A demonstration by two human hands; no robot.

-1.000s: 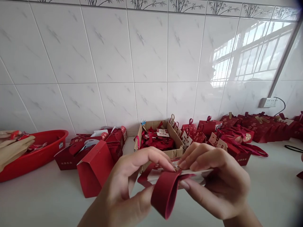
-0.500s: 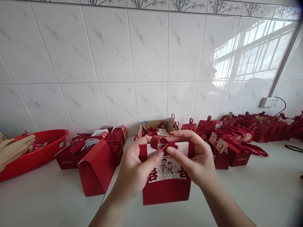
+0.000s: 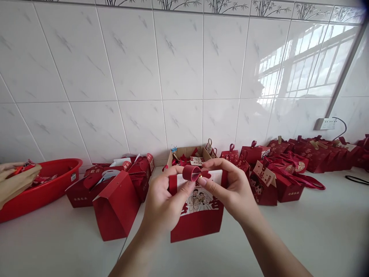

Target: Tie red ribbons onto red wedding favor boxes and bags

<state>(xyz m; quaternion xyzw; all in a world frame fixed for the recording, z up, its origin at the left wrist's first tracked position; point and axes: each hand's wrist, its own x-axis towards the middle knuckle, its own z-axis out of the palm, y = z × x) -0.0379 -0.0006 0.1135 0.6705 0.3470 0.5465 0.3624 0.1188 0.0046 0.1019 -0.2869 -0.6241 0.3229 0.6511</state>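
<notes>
A red gift box [image 3: 196,227] with a white label showing a drawn couple hangs between my hands above the counter. My left hand [image 3: 168,200] grips its top left side, thumb pressed near a red ribbon loop [image 3: 190,173]. On the top right side, my right hand [image 3: 227,188] holds the box, with its thumb at a small gold fastener beside the loop. The fingers behind the box are partly hidden.
A plain red box [image 3: 117,207] stands at the left, before other red boxes. A red basin [image 3: 62,182] is at the far left, with another person's arm over it. Cardboard box [image 3: 206,154] behind my hands; many red boxes [image 3: 291,186] at right.
The held box has tilted, its lower edge shifting slightly left and up. My right hand has moved a little left with it. At the far left, the other person's hand has come further into view.
</notes>
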